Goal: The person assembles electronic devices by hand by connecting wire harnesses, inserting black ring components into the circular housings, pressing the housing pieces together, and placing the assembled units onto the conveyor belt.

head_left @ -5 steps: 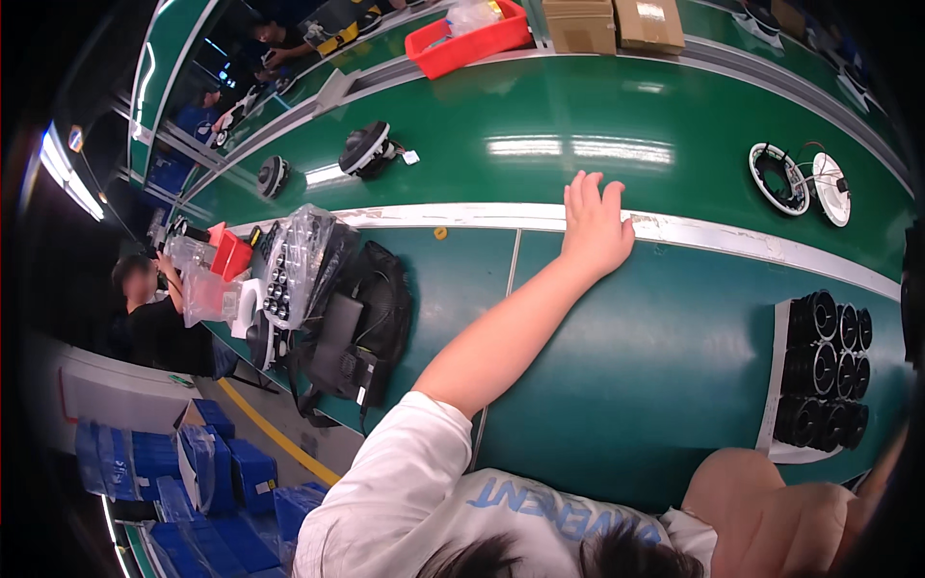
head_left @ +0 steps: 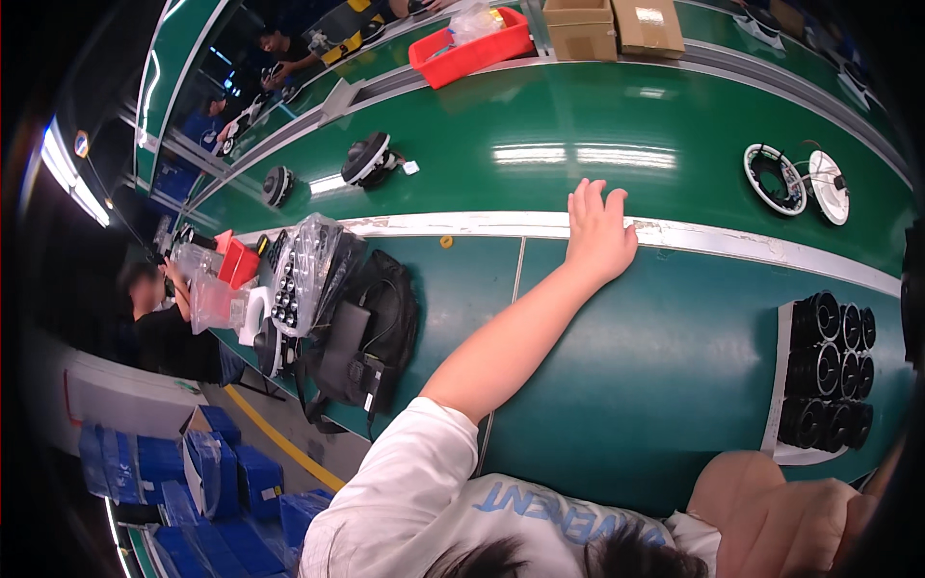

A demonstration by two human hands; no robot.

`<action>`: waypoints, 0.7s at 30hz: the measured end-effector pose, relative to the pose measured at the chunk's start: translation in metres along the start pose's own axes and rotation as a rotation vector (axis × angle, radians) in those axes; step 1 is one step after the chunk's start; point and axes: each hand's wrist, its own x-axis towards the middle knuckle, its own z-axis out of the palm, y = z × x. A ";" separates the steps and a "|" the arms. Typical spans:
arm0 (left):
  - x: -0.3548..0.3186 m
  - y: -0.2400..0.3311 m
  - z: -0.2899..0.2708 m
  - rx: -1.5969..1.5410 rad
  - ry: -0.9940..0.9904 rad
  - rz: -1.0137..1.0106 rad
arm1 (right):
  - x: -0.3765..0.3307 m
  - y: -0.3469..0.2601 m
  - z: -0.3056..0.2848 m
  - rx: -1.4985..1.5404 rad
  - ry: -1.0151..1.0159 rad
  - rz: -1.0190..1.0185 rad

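My left hand [head_left: 599, 231] lies palm down on the pale edge strip [head_left: 491, 224] between the green belt [head_left: 453, 135] and the dark green worktable [head_left: 626, 356]. Its fingers are spread, pointing onto the belt, and hold nothing. To its right on the belt are a white-rimmed ring housing [head_left: 775, 180] and a white disc [head_left: 830, 188], joined by thin wires. Farther left sit a black round unit [head_left: 367, 160] with a white plug on its lead and a smaller dark round unit [head_left: 277, 185]. My bent right arm [head_left: 742, 491] shows at the lower right; its hand is out of sight.
Stacked black rings [head_left: 827, 371] stand on a pale sheet at the table's right. A black bag [head_left: 371, 337] and bagged parts [head_left: 306, 275] crowd the left end. Beyond the belt are a red bin [head_left: 472, 60] and cardboard boxes [head_left: 580, 29]. A person [head_left: 164, 323] is at far left.
The whole view has shifted slightly, with the scene sitting a little lower and farther right on its left side. My left hand stays on the same edge strip, fingers still spread.
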 end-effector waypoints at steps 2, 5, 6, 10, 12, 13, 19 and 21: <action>0.003 0.003 0.000 -0.046 -0.039 -0.038 | -0.002 0.001 0.001 0.044 0.111 0.002; 0.005 0.004 0.002 -0.051 -0.038 -0.033 | -0.002 0.002 0.002 0.103 0.267 0.006; 0.005 0.004 0.003 -0.054 -0.040 -0.029 | -0.002 0.000 0.003 0.122 0.316 0.008; 0.006 0.004 0.001 -0.045 -0.037 -0.025 | 0.000 -0.013 0.010 0.343 0.347 -0.079; 0.005 0.002 0.002 -0.053 -0.036 -0.025 | 0.006 -0.020 0.016 0.477 0.329 -0.145; 0.005 0.002 0.003 -0.054 -0.030 -0.024 | 0.011 -0.024 0.020 0.542 0.321 -0.179; 0.003 0.002 0.003 -0.015 -0.032 -0.024 | 0.005 0.000 0.015 0.689 0.227 -0.271; 0.002 0.002 0.003 -0.009 -0.016 -0.009 | 0.003 0.005 0.013 0.731 0.192 -0.293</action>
